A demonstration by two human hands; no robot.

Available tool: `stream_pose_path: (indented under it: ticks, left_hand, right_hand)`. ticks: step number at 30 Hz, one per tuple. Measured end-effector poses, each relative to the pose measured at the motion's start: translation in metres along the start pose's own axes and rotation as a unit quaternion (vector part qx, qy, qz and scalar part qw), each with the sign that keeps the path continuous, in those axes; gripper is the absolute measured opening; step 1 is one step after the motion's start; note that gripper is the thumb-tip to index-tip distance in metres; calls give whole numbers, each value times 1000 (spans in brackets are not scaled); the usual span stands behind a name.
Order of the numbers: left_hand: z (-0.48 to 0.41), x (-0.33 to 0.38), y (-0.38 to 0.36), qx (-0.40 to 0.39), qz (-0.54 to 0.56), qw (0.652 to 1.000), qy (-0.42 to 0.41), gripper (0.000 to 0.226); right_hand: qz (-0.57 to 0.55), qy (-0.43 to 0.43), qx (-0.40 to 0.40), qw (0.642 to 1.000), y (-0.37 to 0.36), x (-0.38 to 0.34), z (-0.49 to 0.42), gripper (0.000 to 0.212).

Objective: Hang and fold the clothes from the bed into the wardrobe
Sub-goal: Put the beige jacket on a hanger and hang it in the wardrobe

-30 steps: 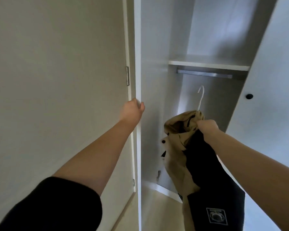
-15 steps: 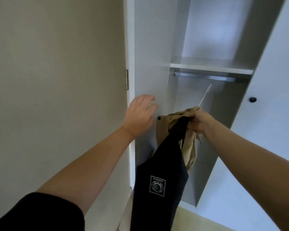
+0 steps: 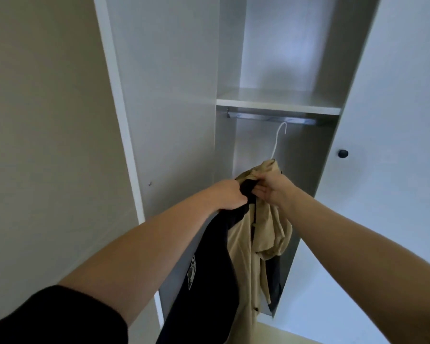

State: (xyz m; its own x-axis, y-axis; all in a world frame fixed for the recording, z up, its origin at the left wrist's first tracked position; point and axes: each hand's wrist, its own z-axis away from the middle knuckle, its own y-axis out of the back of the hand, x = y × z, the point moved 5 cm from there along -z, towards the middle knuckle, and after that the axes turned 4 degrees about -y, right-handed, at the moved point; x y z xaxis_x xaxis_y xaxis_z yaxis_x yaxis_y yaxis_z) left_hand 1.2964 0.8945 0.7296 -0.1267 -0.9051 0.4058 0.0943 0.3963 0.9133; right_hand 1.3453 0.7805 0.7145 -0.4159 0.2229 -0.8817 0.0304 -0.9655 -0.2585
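Below the rail, the tan shirt and dark garment are gripped by the left hand and right hand, the hanger to be hooked next.

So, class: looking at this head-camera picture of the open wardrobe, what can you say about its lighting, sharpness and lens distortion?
Head view: soft, dim, even light, with a brighter patch on the wardrobe back panel; wide-angle lens makes the wardrobe's uprights lean; the white hanger hook reads sharp, but the black garment loses detail in shadow.

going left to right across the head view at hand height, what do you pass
Open left door → left hand → black garment → right hand → right door with its black knob.
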Motion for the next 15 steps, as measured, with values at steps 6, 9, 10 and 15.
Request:
stream_pose_path:
  ticks: [6,9,10,15]
  left_hand:
    - [-61,-2,-13,149,29,988,31,17]
    - [-98,-13,-16,175,72,979,73,17]
    - [-108,-19,-17,185,91,974,95,16]
    - [-157,-52,-21,215,168,950,152,21]
  right_hand:
    - [63,-4,-64,996,8,-37,-51,30]
    - [116,-14,-92,989,10,-51,-77,40]
    - [126,-11,-97,987,12,-55,-86,41]
    - [187,2,-78,979,26,-67,-135,32]
